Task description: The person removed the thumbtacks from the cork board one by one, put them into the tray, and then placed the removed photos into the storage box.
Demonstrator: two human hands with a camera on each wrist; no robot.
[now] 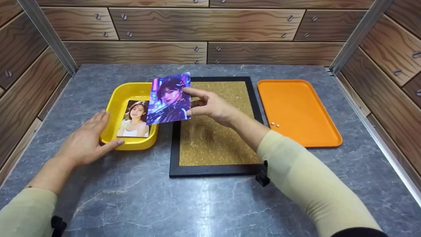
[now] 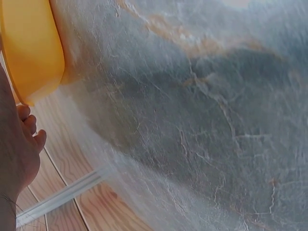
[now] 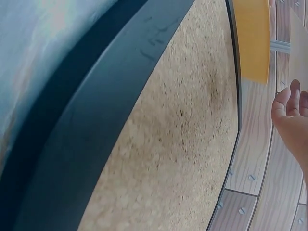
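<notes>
My right hand pinches the right edge of a photo card with a purple neon picture of a dark-haired figure. The card is held up over the gap between the yellow bin and the corkboard, overlapping both in the head view. Inside the bin lies another photo card, showing a person in a white top; its upper right corner is hidden. My left hand rests against the bin's left side, fingers extended and thumb on the near rim. In the right wrist view the held card shows its pale back.
An orange tray lies to the right of the corkboard, with two small white pieces at its lower left. The corkboard's black frame lies flat on the grey marbled table. Wood-patterned walls close in the back and sides.
</notes>
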